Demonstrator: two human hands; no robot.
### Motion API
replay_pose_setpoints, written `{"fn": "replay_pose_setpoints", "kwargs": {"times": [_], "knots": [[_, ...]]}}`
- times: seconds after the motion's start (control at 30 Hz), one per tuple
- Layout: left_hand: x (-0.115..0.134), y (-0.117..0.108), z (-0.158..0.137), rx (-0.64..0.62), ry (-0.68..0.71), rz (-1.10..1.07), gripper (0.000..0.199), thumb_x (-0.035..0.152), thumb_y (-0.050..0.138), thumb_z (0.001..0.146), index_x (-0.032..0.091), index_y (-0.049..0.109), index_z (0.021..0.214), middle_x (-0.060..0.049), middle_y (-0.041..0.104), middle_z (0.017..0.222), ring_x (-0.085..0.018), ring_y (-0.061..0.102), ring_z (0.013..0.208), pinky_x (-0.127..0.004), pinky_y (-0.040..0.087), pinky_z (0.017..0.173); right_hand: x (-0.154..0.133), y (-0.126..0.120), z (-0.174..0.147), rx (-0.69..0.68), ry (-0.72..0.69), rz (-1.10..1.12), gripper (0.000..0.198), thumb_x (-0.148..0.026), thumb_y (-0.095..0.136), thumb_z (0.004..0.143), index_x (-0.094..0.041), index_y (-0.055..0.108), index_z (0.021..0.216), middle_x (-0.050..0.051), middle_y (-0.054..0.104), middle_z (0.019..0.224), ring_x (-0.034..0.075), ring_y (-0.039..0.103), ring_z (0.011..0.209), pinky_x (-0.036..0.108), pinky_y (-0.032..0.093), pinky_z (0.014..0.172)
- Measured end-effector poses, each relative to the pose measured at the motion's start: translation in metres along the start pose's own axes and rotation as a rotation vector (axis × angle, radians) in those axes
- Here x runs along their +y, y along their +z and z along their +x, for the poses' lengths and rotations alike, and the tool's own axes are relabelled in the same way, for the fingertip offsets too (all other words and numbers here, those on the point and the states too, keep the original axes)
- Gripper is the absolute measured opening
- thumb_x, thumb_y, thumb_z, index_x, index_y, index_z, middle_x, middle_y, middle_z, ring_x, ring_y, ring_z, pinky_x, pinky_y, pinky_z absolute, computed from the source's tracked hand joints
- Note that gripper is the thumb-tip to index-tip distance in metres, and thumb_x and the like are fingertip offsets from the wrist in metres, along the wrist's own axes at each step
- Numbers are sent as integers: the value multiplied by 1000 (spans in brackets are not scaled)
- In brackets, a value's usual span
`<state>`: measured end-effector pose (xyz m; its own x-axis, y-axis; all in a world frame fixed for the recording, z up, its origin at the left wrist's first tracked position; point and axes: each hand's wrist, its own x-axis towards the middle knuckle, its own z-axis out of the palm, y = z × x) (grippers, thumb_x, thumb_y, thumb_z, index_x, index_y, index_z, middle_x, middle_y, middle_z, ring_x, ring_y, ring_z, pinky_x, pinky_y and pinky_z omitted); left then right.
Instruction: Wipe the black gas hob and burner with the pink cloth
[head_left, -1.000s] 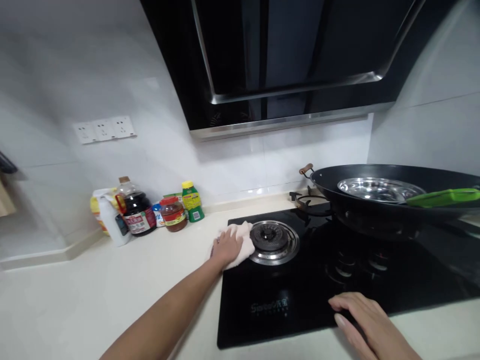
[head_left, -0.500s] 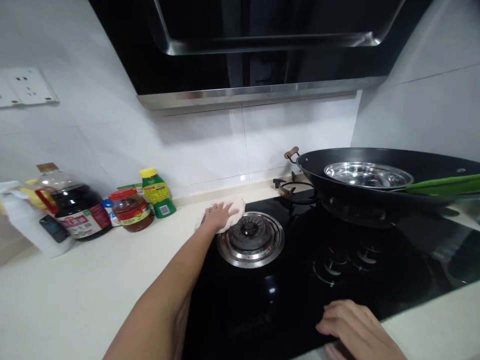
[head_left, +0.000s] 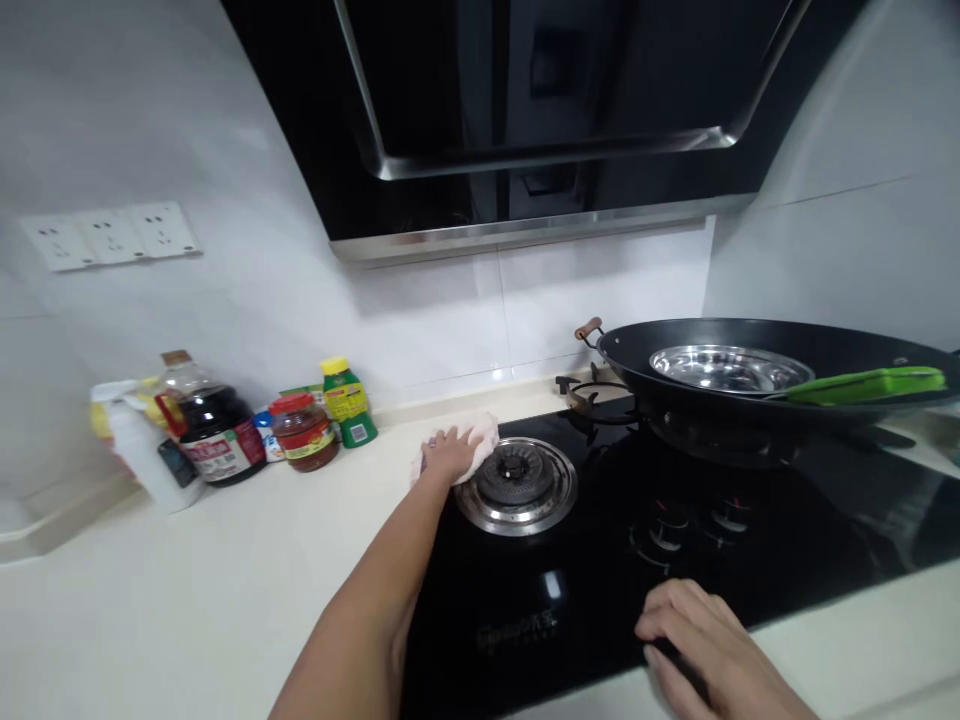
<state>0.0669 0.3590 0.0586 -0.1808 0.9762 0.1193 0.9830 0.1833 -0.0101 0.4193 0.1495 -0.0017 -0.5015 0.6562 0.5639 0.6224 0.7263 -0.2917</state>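
Note:
My left hand [head_left: 448, 456] presses down on a whitish cloth [head_left: 480, 440], its fingers spread over it and bearing on it. The cloth lies at the back left corner of the black glass cooktop [head_left: 592, 600], partly on the counter and against the left burner [head_left: 516, 474] with its steel ring. Near the cooktop's front edge is my right hand [head_left: 705, 645], fingers loosely bent, thumb apart from them, with nothing seen in it. Two control knobs [head_left: 667, 528] sit just beyond that hand.
A black wok [head_left: 637, 350] stands on the right burner, with a steel bowl [head_left: 735, 368] and a green-handled utensil [head_left: 862, 388] in it. Along the left wall are a spray bottle [head_left: 154, 450], a dark sauce bottle [head_left: 221, 425], a red-lidded jar [head_left: 304, 432] and a green bottle [head_left: 349, 405]. Overhead hangs a range hood [head_left: 555, 190].
The view has swung left and up, bringing more sockets and hood into sight. My left hand stays on the cloth beside the burner. My right hand's thumb shows more clearly.

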Motion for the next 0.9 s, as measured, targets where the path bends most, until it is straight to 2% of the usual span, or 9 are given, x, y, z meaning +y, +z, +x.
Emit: {"fn": "replay_pose_setpoints", "kwargs": {"times": [0.13,0.27,0.43,0.53,0.63,0.73,0.8,0.9], "knots": [[-9,-4,-41,19,-28,-21,51,42,62,96,23,51,142,-11,47,151,-32,49,134,-60,41,110,12,13,-7,43,78,39,13,-31,54,95,-28,64,103,6,62,112,19,64,98,32,57,81],[-13,-5,-90,-6,-39,-44,58,48,59,97,25,44,148,-11,37,160,-35,40,142,-64,32,115,24,21,-13,175,124,22,22,-43,57,93,-29,66,107,9,58,122,27,59,114,45,54,93],[-3,-6,-153,-71,-18,-65,64,61,26,102,30,30,157,-9,21,169,-38,19,153,-65,21,118,18,16,-14,274,235,73,35,-53,49,95,-26,64,113,11,55,128,31,50,124,55,44,104],[9,-11,-194,-101,48,-75,71,66,20,99,29,28,159,-9,17,170,-39,13,154,-66,16,119,16,12,-14,281,247,112,40,-55,45,97,-25,62,116,11,55,128,31,49,126,55,39,109],[31,-17,-237,-123,146,-101,76,71,19,96,29,28,159,-9,17,170,-40,11,154,-66,10,119,21,11,-15,279,248,154,42,-56,42,97,-25,61,119,11,56,130,30,48,128,55,35,113],[69,-19,-274,-144,270,-147,79,78,17,92,36,27,159,-5,16,170,-37,6,156,-63,5,121,28,12,-15,304,289,222,46,-59,39,97,-25,61,119,11,56,133,30,47,132,55,31,116],[101,-18,-291,-163,374,-198,82,83,21,88,40,27,158,-3,14,171,-37,3,156,-63,0,121,34,12,-14,321,361,293,49,-60,37,96,-24,63,116,11,57,133,29,46,134,53,30,117],[145,-17,-301,-202,568,-348,84,78,27,89,33,25,160,-7,7,172,-41,-5,155,-67,-8,118,41,12,-13,305,491,380,51,-63,40,92,-25,66,112,9,59,132,29,46,134,50,30,119]]}}
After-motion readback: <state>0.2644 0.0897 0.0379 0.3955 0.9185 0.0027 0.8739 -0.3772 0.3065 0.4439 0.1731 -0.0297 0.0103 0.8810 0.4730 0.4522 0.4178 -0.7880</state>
